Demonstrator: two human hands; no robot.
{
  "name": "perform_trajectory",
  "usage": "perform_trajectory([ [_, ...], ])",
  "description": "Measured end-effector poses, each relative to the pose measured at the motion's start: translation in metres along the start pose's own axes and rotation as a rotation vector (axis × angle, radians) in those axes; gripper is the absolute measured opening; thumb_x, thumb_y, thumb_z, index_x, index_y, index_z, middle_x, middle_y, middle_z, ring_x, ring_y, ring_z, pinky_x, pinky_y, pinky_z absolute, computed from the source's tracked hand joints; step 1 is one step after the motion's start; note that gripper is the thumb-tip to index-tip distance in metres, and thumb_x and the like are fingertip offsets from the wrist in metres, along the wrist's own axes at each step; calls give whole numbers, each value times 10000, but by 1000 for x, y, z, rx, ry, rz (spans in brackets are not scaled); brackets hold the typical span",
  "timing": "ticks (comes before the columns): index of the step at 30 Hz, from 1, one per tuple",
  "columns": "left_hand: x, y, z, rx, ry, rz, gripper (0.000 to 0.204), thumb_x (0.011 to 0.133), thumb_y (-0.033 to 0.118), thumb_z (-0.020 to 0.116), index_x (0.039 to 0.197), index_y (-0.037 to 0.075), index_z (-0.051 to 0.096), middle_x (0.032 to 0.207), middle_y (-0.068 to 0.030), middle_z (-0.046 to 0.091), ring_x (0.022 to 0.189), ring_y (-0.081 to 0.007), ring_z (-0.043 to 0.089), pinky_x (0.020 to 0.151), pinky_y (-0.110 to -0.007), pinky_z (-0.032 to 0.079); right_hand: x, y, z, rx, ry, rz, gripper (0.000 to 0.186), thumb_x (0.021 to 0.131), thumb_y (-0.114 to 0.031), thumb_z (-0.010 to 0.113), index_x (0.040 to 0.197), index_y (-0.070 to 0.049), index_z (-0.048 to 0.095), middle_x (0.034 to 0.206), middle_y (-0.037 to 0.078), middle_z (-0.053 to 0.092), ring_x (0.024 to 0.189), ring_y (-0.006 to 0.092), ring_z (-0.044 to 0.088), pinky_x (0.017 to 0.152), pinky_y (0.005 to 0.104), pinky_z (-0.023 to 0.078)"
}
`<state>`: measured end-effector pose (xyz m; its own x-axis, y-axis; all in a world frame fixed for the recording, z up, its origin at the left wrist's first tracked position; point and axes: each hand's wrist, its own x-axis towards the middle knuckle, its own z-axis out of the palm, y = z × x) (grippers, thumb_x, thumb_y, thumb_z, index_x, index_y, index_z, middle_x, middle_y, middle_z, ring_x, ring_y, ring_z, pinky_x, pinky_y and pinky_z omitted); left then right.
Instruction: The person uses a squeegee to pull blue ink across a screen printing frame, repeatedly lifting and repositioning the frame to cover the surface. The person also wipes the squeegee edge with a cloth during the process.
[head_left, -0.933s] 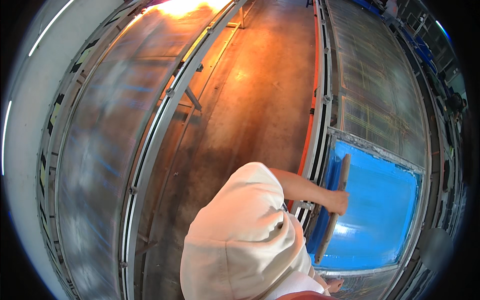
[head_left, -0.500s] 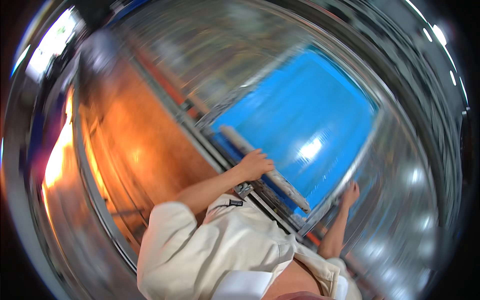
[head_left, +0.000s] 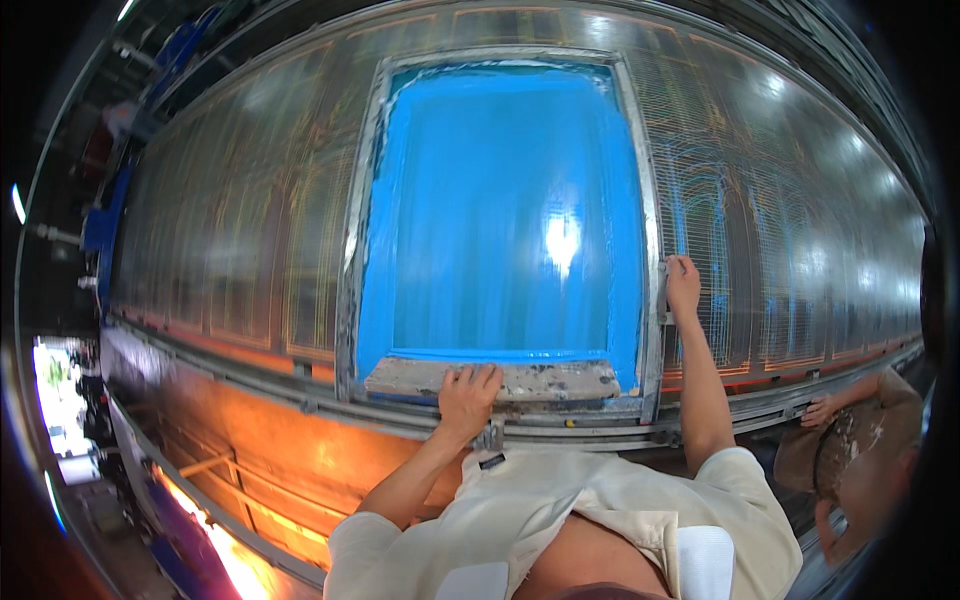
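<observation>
A metal screen frame (head_left: 641,200) holds a layer of glossy blue ink (head_left: 480,200) in the middle of my view. Along its near inner edge lies a long, stained squeegee (head_left: 560,380) with a flat bar. My left hand (head_left: 468,398) grips this bar near its middle, fingers bent over the top. My right hand (head_left: 683,283) has its fingers curled at the outer right side of the frame, on what looks like a small metal fitting, partly hidden under them.
A long table (head_left: 220,230) with fine coloured line patterns runs left and right of the frame, railed along its near edge (head_left: 280,385). An orange-lit aisle (head_left: 270,450) lies below left. A co-worker (head_left: 840,450) is at the lower right, one hand by the rail.
My view has swung from along the aisle to squarely facing the frame. My right hand has come up to the frame's side. My left hand stays on the squeegee.
</observation>
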<state>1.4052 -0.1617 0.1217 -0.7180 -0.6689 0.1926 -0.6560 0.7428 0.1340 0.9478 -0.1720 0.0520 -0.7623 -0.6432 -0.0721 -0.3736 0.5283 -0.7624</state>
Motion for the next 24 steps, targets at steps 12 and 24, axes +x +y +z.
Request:
perform_trajectory([
  [12,400,-227,83,121,158,125,252,814,126,609,1034,192,714,1125,-50,698,1022,-303,636,922,-530,455,-17,-56,1,-41,79,32,274,984,-275,538,1017,-31,657,823,194,672,751,339,663,694,418,478],
  [24,571,-258,57,77,-131,-51,382,772,348,796,1130,233,730,1038,-142,722,995,-373,666,844,-493,525,-18,-45,5,-11,109,48,252,981,-261,575,990,-24,661,702,116,616,589,156,498,579,349,408],
])
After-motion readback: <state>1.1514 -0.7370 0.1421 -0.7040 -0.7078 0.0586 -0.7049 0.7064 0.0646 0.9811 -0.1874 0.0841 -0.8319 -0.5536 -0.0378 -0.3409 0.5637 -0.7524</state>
